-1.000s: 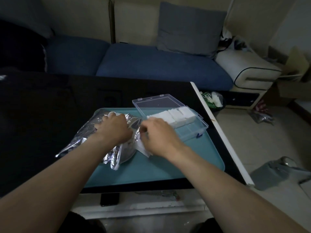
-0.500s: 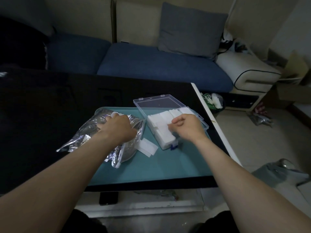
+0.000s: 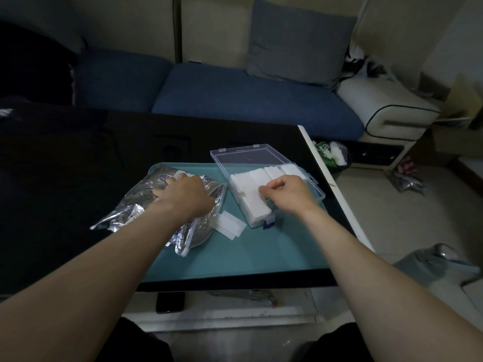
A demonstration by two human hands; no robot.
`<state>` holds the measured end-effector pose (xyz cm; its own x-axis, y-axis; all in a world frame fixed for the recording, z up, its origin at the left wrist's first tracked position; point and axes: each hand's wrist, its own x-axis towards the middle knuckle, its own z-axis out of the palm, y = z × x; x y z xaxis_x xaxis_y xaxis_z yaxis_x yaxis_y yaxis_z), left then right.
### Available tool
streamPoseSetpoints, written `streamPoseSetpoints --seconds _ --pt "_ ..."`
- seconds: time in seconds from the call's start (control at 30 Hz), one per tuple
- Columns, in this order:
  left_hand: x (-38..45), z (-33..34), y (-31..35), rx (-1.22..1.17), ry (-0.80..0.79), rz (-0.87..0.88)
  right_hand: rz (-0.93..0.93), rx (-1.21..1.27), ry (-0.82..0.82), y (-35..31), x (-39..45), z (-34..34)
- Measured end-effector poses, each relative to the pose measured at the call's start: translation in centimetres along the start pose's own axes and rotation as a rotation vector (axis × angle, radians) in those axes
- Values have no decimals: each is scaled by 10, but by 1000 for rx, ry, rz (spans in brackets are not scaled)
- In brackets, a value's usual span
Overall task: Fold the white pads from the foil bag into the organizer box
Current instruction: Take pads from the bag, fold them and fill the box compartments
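Left hand (image 3: 183, 195): lay on top of the foil bag (image 3: 146, 205), fingers curled into the crinkled foil at its far end; grip closed on the bag, pinning it to the tray.
Right hand (image 3: 286, 193): hovered over the near part of the organizer box (image 3: 271, 194); fingers curled, thumb and fingertips pinching the edge of a white pad; narrow grip, closed on that pad.
Pads in box (image 3: 251, 186): white, folded, packed side by side in rows across the clear box; filled most of it; right part hidden under the hand.
Loose pad (image 3: 228, 225): lay flat on the tray between the bag and the box, just beside the bag's open mouth; touched by neither hand.
Foil bag: silver, crumpled, lying on its side; half on the tray, half hanging over the tray's left edge onto the dark tabletop (image 3: 78, 158); a bit of white showed at its far end by the fingertips.
Box lid (image 3: 248, 158): clear, hinged open, lying back beyond the box.
Tray (image 3: 235, 257): teal, flat, set at the tabletop's near right corner; carried bag, box and loose pad.
Background: blue sofa (image 3: 235, 95) with a grey cushion (image 3: 300, 40) behind the tabletop.
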<state>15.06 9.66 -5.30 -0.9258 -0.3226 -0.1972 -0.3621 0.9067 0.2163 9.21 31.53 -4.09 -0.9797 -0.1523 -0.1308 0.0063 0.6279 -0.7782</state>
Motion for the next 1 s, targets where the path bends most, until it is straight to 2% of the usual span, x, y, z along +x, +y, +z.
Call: streamPoseSetpoints --seconds 0.2,0.37,0.6,0.67,0.77,0.8,0.87,0.93,1.0 --pt "3 3 -1 4 12 2 5 72 94 -5 1 7" --pt "4 3 -2 0 12 -2 49 237 -34 -10 -4 -9" --pt "2 0 -3 -14 26 4 -125 -218 -24 -2 -8 6" --pt "2 -2 -6 -19 45 6 -186 -266 50 -8 -11 5" --pt "1 -6 -10 -24 78 15 -411 -196 131 -30 -26 7" --pt "2 -7 -12 -31 89 28 -495 -178 77 -39 -33 8" --pt "1 -9 -15 -50 91 52 -588 -261 -139 -49 -48 18" --pt "-1 -13 -16 -61 94 74 -577 -513 -301 -46 -55 34" --pt "-4 -16 -19 -76 101 95 -521 -742 -343 -41 -57 49"
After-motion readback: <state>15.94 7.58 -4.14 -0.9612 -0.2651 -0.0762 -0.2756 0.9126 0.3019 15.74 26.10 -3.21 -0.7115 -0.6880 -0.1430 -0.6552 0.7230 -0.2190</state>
